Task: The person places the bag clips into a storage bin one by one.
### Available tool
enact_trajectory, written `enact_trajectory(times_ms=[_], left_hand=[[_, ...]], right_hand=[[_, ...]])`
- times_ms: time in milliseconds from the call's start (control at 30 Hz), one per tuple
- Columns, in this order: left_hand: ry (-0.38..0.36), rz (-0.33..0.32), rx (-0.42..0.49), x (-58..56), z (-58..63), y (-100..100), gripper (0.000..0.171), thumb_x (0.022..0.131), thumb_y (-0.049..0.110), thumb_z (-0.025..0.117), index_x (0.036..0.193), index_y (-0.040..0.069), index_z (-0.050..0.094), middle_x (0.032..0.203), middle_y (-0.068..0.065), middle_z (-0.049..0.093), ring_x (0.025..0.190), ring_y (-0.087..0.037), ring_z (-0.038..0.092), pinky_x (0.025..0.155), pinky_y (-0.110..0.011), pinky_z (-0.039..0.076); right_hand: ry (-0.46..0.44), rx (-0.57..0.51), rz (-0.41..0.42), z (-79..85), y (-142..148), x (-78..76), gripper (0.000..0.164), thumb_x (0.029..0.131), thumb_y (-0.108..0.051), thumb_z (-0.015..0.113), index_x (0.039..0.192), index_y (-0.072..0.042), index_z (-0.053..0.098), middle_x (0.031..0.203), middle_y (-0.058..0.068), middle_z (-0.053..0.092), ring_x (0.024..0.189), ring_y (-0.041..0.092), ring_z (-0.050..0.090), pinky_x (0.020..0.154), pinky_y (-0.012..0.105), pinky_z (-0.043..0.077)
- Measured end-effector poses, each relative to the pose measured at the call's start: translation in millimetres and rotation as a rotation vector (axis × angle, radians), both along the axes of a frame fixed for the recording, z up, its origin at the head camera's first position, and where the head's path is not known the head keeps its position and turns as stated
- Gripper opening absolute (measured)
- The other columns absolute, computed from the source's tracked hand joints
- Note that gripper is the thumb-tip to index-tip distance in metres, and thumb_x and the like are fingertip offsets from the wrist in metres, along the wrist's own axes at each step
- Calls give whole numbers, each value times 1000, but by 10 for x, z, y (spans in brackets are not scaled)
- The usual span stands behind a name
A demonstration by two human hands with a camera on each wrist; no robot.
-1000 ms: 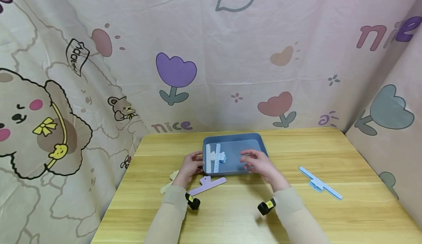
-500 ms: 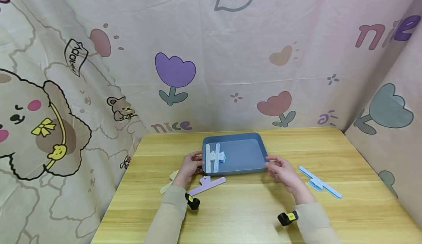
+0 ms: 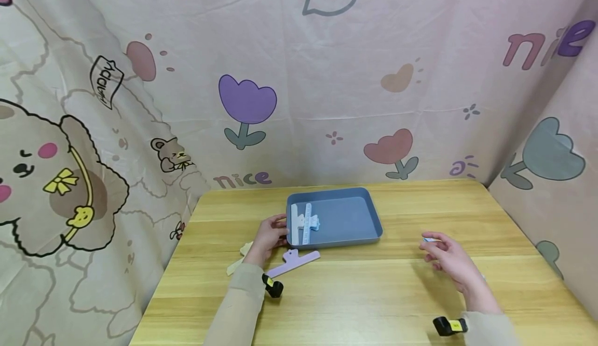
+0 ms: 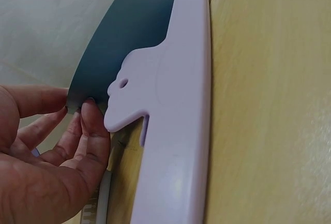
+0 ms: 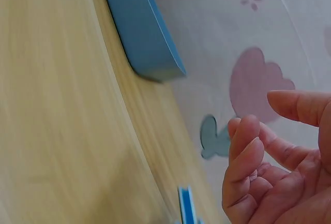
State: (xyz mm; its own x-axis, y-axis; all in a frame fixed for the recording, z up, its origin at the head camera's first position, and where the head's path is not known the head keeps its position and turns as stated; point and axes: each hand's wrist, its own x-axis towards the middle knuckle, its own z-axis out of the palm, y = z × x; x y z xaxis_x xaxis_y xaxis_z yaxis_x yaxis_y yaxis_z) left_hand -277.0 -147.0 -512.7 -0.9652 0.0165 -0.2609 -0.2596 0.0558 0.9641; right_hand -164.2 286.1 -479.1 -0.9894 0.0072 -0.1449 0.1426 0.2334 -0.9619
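Observation:
My left hand [image 3: 270, 236] holds the left side of the blue-grey tray [image 3: 345, 224] near its front corner. In the left wrist view, its thumb and fingers pinch that corner beside a purple long clip [image 4: 176, 84]. Inside the tray's left end lie a white clip [image 3: 295, 226] and a light-blue ruler clip [image 3: 308, 224], side by side. My right hand [image 3: 449, 261], fingers loosely bent and thumb apart, hovers over another blue clip [image 5: 187, 206] at the right of the table; the hand hides most of that clip in the head view.
A pale yellow clip [image 3: 235, 265] lies partly hidden behind the left forearm. The wooden table [image 3: 355, 294] ends at a printed curtain [image 3: 299, 102] along its back. The tray stands close to that back edge.
My right hand has left the space over the tray, passed its right edge, and moved right to the blue clip. The left hand and the tray have stayed in place.

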Motion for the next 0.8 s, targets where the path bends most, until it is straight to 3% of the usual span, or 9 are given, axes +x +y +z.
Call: enact_trajectory(times_ms=[367, 567, 800], left_hand=[[-7, 0, -1, -1, 6, 8, 53, 82, -9, 53, 132, 8, 46, 117, -20, 52, 84, -29, 58, 61, -33, 50], [-8, -3, 8, -4, 11, 5, 53, 81, -9, 54, 131, 7, 46, 116, -20, 52, 82, -27, 58, 61, -34, 50], [-10, -6, 11, 4, 9, -1, 53, 82, -8, 54, 132, 8, 46, 116, -20, 51, 82, -28, 57, 61, -34, 50]], right_hand=[[-14, 38, -79, -41, 474, 219, 51, 89, -31, 56, 124, 2, 39, 91, 10, 63, 68, 19, 57, 57, 34, 50], [-95, 135, -117, -77, 572, 294, 59, 91, -33, 53, 129, 8, 34, 86, 9, 62, 63, 16, 53, 52, 30, 47], [-219, 92, -97, -152, 603, 327, 63, 92, -29, 51, 134, 10, 26, 86, 8, 64, 60, 12, 51, 49, 25, 43]])
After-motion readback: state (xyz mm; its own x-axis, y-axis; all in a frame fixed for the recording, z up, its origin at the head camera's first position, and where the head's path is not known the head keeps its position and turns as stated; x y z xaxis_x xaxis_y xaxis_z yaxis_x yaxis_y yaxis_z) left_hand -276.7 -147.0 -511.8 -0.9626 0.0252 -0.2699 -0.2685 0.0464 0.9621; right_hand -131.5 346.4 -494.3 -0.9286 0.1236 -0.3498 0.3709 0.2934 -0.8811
